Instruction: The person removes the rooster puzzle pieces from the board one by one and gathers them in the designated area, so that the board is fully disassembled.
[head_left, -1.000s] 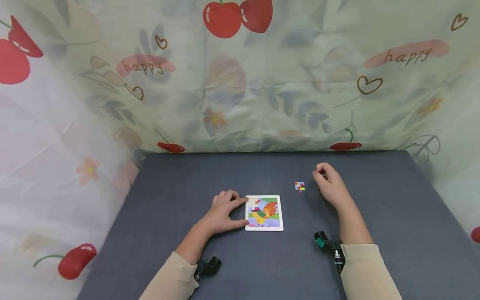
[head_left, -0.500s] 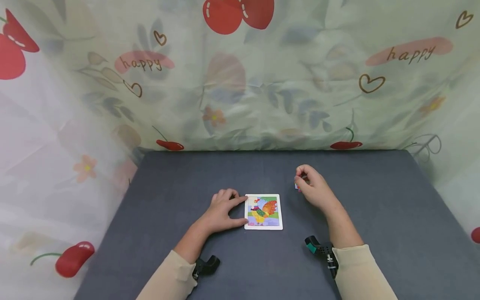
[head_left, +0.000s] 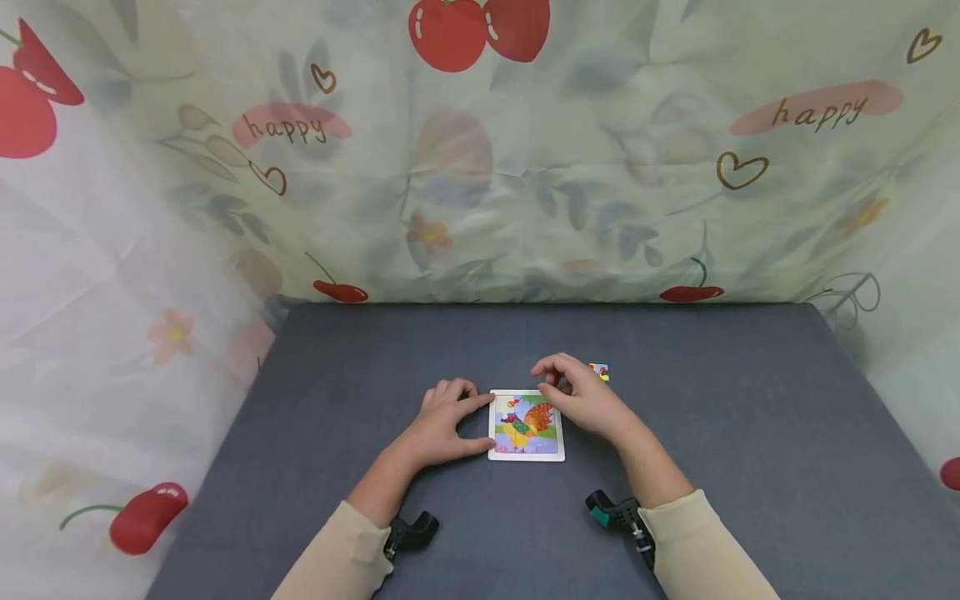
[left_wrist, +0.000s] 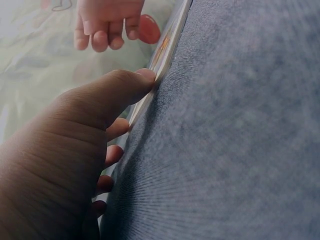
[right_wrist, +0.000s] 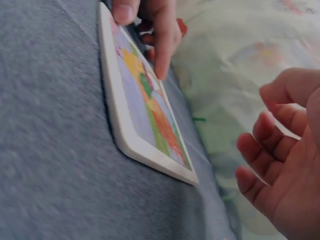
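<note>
The jigsaw puzzle [head_left: 527, 427] is edged in white and patterned with a yellow, green and orange bird on lilac and green. Lilac and yellow are shown on the puzzle piece [head_left: 601, 372]. The tabletop is coloured slate grey-blue [head_left: 487, 533]. The pale fabric backdrop [head_left: 525, 125] is printed with red cherries, brown hearts and grey-blue leaves.

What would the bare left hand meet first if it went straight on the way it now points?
The square, colourful picture puzzle in a white frame: the left hand touches its left rim with thumb and index finger. Beyond, the right hand hovers at unclear height.
</note>
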